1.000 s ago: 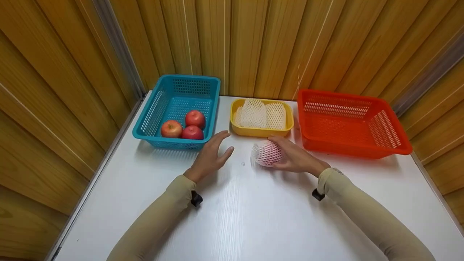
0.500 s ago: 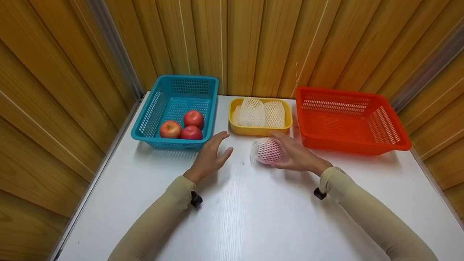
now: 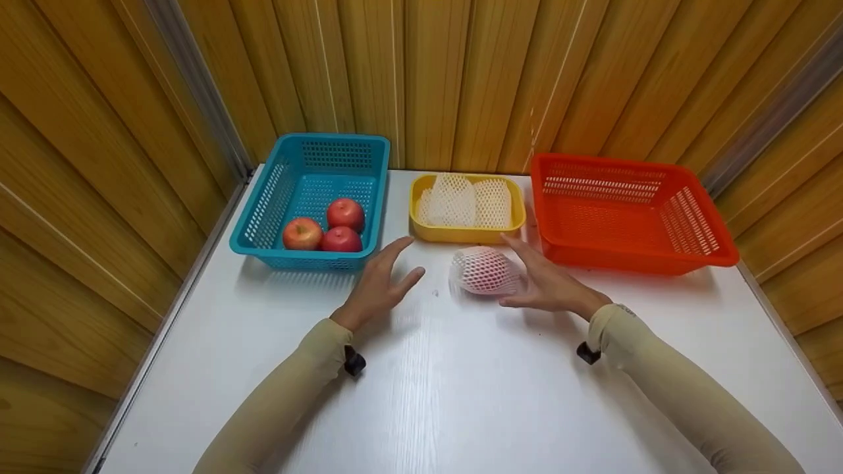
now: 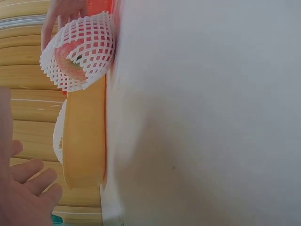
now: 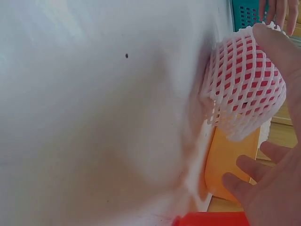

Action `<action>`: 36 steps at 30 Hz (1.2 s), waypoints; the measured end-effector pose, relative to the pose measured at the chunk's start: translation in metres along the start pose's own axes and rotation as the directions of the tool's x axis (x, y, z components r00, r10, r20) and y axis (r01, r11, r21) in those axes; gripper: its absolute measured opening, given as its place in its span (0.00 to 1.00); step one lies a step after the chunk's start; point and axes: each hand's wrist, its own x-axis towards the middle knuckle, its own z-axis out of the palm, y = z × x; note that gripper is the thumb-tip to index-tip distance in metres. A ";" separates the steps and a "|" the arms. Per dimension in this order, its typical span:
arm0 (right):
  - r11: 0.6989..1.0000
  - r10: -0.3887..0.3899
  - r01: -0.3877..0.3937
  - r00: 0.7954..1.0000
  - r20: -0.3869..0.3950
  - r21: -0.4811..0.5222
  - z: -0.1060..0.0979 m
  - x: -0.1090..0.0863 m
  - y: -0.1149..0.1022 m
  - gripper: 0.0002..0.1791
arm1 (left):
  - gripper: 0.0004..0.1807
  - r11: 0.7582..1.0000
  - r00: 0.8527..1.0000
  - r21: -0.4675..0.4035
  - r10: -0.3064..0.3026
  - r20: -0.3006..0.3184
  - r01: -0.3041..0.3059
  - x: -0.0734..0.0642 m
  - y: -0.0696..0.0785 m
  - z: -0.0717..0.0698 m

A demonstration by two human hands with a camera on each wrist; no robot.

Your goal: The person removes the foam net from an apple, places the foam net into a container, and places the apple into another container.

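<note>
An apple in a white foam net [image 3: 486, 271] sits on the white table in front of the yellow container. Just right of it is my right hand [image 3: 552, 280], its fingers and thumb spread and not gripping it. In the right wrist view the thumb [image 5: 277, 44] overlaps the net; whether it touches, I cannot tell. On the other side, my left hand [image 3: 377, 283] is held apart from the apple, fingers spread and holding nothing. The left wrist view shows red apple skin and the stem hollow [image 4: 79, 57] through the net's open end.
A blue basket [image 3: 260, 253] with three bare apples [image 3: 344, 217] stands at the left. Behind the netted apple, the yellow container [image 3: 461, 234] holds white foam nets [image 3: 454, 203]. An orange-red basket [image 3: 619, 258] stands at the right, near the wooden wall [image 3: 481, 79].
My right hand has let go of the netted apple, its fingers opening and drawing back to the right. The left hand stays almost still. The view has shifted slightly.
</note>
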 end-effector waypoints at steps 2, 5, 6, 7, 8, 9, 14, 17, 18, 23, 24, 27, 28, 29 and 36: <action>1.000 0.022 -0.022 1.000 -0.002 0.010 -0.001 -0.002 0.001 0.70 | 0.37 1.000 1.000 -0.021 -0.019 -0.002 0.019 0.001 0.001 0.001; 0.999 0.048 -0.048 0.999 -0.004 0.026 -0.002 -0.006 0.002 0.70 | 0.37 0.998 0.999 -0.061 -0.032 -0.018 0.031 0.003 0.002 0.003; 0.998 0.055 -0.055 0.998 -0.005 0.030 -0.002 -0.007 0.003 0.70 | 0.36 0.997 0.999 -0.077 -0.033 -0.024 0.031 0.004 0.002 0.004; 0.998 0.061 -0.061 0.998 -0.006 0.036 -0.002 -0.009 0.004 0.70 | 0.36 0.995 0.999 -0.097 -0.030 -0.031 0.027 0.004 0.003 0.005; 0.997 0.066 -0.066 0.998 -0.009 0.044 -0.002 -0.010 0.005 0.70 | 0.35 0.993 0.999 -0.114 -0.029 -0.036 0.025 0.005 0.004 0.006; 0.996 0.066 -0.065 0.998 -0.012 0.052 -0.002 -0.012 0.007 0.70 | 0.35 0.991 0.999 -0.133 -0.028 -0.041 0.022 0.006 0.005 0.007; 0.995 0.051 -0.049 0.998 -0.026 0.083 -0.004 -0.017 0.013 0.69 | 0.30 0.970 0.998 -0.242 -0.022 -0.052 0.009 0.008 0.008 0.014; 0.993 0.062 -0.059 0.998 -0.025 0.105 -0.005 -0.020 0.016 0.68 | 0.25 0.956 0.999 -0.294 -0.023 -0.041 0.010 0.010 0.010 0.017; 0.991 0.071 -0.068 0.997 -0.023 0.112 -0.005 -0.021 0.017 0.67 | 0.23 0.953 0.999 -0.302 -0.022 -0.036 0.010 0.011 0.010 0.018; 0.989 0.099 -0.094 0.994 -0.039 0.117 -0.008 -0.025 0.018 0.64 | 0.19 0.956 1.000 -0.293 0.016 -0.015 -0.020 0.017 0.015 0.024; 0.989 0.100 -0.094 0.994 -0.045 0.115 -0.008 -0.025 0.018 0.64 | 0.18 0.959 0.999 -0.282 0.028 -0.018 -0.032 0.018 0.016 0.025; 0.992 0.092 -0.085 0.994 -0.066 0.099 -0.008 -0.027 0.019 0.62 | 0.15 0.963 0.999 -0.264 0.049 -0.022 -0.053 0.022 0.018 0.029; 0.992 0.089 -0.081 0.993 -0.072 0.097 -0.008 -0.027 0.019 0.61 | 0.14 0.965 0.999 -0.259 0.047 -0.020 -0.051 0.023 0.018 0.031; 0.993 0.085 -0.078 0.993 -0.076 0.094 -0.007 -0.028 0.020 0.60 | 0.13 0.965 0.999 -0.257 0.045 -0.017 -0.048 0.024 0.019 0.032; 0.993 0.084 -0.076 0.992 -0.098 0.089 -0.005 -0.030 0.024 0.58 | 0.10 0.952 0.999 -0.308 0.012 0.042 0.001 0.030 0.023 0.046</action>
